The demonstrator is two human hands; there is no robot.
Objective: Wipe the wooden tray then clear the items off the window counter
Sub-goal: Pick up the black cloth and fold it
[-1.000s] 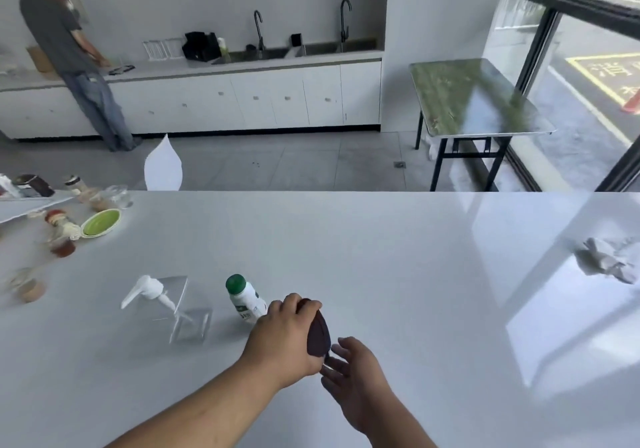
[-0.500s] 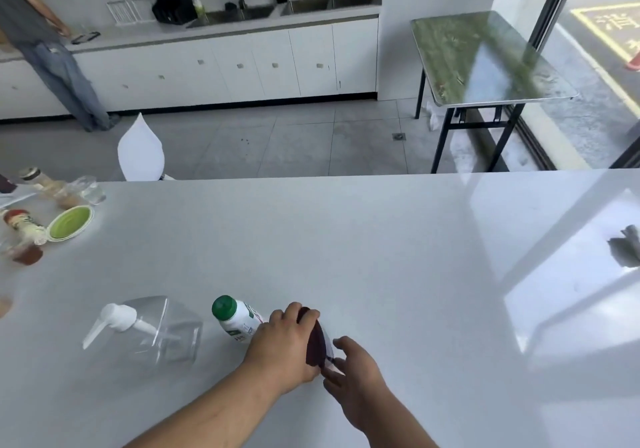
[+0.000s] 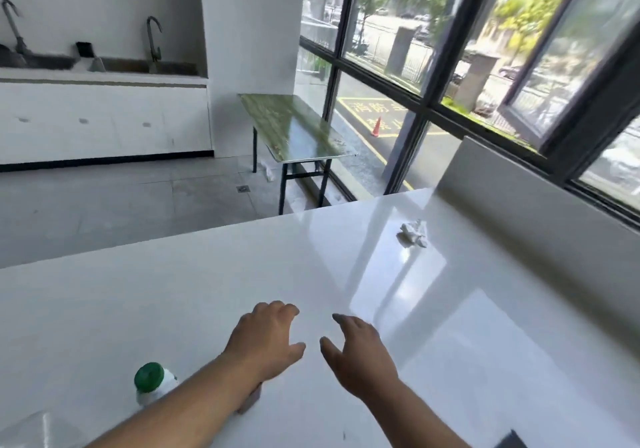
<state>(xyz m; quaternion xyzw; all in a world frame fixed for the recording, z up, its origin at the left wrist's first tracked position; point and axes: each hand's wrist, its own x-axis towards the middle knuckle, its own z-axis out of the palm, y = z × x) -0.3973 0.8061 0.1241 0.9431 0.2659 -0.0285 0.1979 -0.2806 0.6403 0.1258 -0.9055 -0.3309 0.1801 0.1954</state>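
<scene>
1. Head view, the hands: the left hand (image 3: 268,342) and the right hand (image 3: 360,355) both hover just above the white counter (image 3: 207,284), fingers spread and empty, palms down, a small gap between them.
2. What has changed: a second ago and half a second ago the left hand was wrapped over a dark reddish object with the right hand touching its end. Now neither hand holds it. A small dark sliver (image 3: 250,401) shows under the left wrist on the counter; it may be that object set down, but too little shows to be sure.
3. The gaze has swung right, toward the window (image 3: 485,49). The pump bottle and the jars seen earlier at the left are out of frame, apart from a clear blur at the bottom left corner.
4. Task things: the green-capped bottle (image 3: 152,383) stands just beside the left forearm. A crumpled white cloth or tissue (image 3: 412,234) lies well apart, far along the counter near its raised back edge. No wooden tray is in sight.
5. Judgement: with the hands freed and the head turned toward the crumpled piece, the next reach is probably for it, either as a wipe or as an item to clear. That reach is long; the bottle by the forearm could be knocked.
</scene>
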